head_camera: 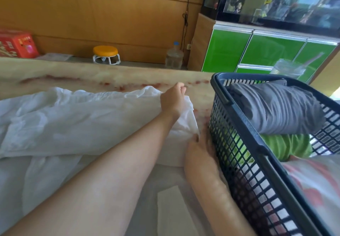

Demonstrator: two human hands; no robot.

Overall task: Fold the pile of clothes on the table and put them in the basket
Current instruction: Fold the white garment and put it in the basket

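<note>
Hands apart, the left hand [173,100] grips the far corner and the right hand [199,151] pinches the near corner of the white garment [73,121] on the desk [110,73], basket [220,96] just right; mid-fold, this edge probably needs carrying leftward.

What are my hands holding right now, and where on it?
Both hold the white garment at its right end: the left hand grips the far corner, the right hand pinches the near corner beside the basket.

white garment [73,121] cut off left; basket [222,94] right
</note>
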